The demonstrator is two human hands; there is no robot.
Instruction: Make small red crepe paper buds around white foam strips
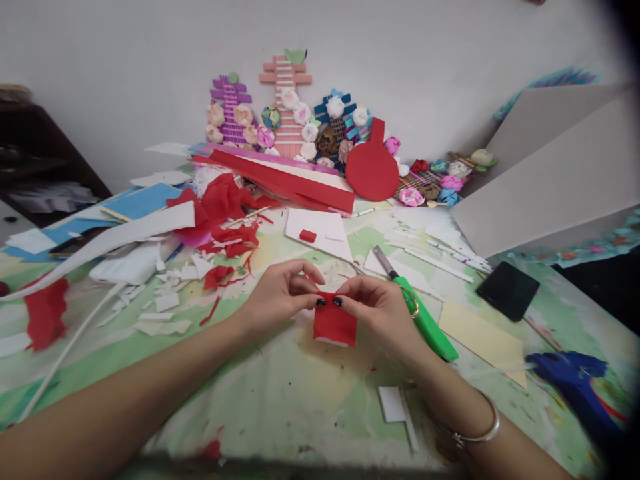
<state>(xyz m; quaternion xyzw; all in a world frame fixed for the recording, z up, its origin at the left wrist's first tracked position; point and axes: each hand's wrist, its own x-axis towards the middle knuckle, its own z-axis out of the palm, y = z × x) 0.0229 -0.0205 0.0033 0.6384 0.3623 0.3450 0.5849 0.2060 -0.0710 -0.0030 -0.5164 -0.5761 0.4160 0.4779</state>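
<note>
Pinching the far edge of the red piece point(335, 327), the left hand point(280, 291) and right hand point(384, 310) are equally near; squarish, softly creased, without a clear long axis, it extends from the fingertips towards the wearer, white-edged, the smooth green cutter point(430, 325) right of the right fingers

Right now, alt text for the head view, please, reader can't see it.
Two bare hands, left and right, pinch a small red piece over a cluttered craft table. A green-handled cutter lies beside the right hand; scraps surround them, with paper-flower crafts against the wall behind.
</note>
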